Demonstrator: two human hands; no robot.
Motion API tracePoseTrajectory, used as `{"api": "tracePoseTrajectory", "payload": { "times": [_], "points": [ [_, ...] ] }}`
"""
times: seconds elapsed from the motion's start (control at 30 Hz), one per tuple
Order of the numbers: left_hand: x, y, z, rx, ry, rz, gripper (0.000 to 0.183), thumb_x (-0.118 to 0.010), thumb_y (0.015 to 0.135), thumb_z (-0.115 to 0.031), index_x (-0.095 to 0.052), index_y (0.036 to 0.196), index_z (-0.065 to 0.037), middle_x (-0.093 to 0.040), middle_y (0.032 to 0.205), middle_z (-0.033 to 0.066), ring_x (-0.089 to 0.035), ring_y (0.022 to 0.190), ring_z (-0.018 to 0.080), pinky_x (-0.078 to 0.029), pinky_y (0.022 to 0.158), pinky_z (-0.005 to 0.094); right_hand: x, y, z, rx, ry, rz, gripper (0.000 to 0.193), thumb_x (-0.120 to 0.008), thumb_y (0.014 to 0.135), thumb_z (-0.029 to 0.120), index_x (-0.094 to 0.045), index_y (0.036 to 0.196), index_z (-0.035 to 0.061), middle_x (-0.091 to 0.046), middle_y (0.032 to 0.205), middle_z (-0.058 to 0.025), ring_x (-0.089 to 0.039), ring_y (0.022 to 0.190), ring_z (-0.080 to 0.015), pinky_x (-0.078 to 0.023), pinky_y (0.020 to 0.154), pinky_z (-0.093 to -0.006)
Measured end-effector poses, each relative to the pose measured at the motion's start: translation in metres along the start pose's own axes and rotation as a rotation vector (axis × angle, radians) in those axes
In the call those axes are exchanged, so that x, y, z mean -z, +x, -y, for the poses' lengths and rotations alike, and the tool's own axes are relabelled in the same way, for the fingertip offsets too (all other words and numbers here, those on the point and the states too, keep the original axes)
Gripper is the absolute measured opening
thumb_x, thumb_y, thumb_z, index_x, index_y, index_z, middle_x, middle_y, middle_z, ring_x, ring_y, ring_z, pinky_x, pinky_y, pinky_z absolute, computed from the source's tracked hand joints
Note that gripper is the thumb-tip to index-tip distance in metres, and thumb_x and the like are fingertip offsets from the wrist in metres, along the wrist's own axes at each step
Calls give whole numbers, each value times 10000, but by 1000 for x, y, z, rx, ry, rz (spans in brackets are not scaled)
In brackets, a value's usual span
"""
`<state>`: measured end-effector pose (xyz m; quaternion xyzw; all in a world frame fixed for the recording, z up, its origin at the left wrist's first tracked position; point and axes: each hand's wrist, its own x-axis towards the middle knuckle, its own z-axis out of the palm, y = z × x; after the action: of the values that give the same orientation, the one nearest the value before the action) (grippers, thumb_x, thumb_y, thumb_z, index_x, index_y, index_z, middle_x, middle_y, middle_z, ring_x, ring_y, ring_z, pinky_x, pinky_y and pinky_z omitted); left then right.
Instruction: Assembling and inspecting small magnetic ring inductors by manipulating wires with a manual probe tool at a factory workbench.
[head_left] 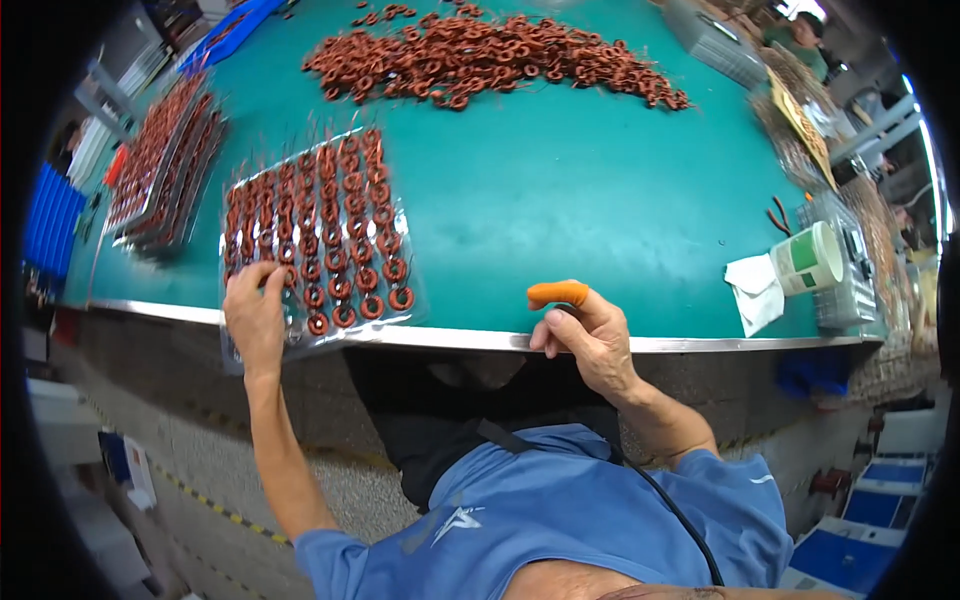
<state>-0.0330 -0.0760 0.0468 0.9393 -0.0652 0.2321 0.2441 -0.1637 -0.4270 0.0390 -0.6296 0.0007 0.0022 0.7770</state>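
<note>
My left hand [255,315] is over the near left part of a clear plastic tray [412,290], its fingers bent together. Whatever they may grip is hidden. Rows of copper-wound ring coils [372,306] fill much of the tray, with thin wire ends standing up at its far side. The tray's near edge hangs slightly over the table edge. My right hand [597,345] is at the table's front edge, to the right of the tray, its fingers curled in. An orange finger cot [558,293] covers its index finger. I cannot make out anything in its grasp.
A long heap of loose ring coils [480,60] lies across the far side of the green table [600,200]. Stacked filled trays [165,170] stand at left. At right are a white-and-green cup [808,258], white paper [754,292], pliers [779,215] and clear trays [845,260].
</note>
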Motion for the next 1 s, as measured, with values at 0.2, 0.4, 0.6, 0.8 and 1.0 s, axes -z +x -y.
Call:
{"api": "tracePoseTrajectory", "payload": {
  "times": [0.2,0.4,0.6,0.8,1.0],
  "points": [
    [1,-2,2,-6,-22,56,136,-648,859,-118,-636,871,17,-642,850,99,-571,833,245,-442,757,362,36,44,48,159,-595,-2,224,-532,881,12,-608,1091,-8,-630,942,-97,-629,678,-120,-501,606,-263],
    [4,-5,-2,75,-100,6,299,-640,862,-88,-575,1141,-3,-601,863,98,-566,867,251,-449,779,381,69,180,40,587,-1176,-12,213,-591,874,98,-631,1056,-6,-653,1000,-171,-645,821,-303,-514,751,-373],
    [39,-28,-11,239,-332,-61,362,-594,899,-56,-510,1249,-16,-615,903,63,-542,764,142,-456,690,302,62,292,21,125,-1040,-140,436,-642,837,408,-699,848,-24,-670,665,-136,-664,594,-226,-530,642,-372],
    [48,-49,-5,181,-373,-54,371,-571,940,-104,-461,1284,-16,-630,870,61,-578,796,145,-466,721,299,75,330,0,151,-1102,-177,290,-586,770,254,-716,790,-4,-658,613,-126,-651,593,-232,-528,672,-384],
    [47,-67,-13,119,-414,-33,360,-575,937,-89,-469,1275,-20,-634,849,62,-582,756,135,-473,682,281,71,290,24,129,-1005,-52,285,-616,789,268,-677,767,-10,-628,612,-93,-608,533,-153,-494,555,-314]
  ]
}}
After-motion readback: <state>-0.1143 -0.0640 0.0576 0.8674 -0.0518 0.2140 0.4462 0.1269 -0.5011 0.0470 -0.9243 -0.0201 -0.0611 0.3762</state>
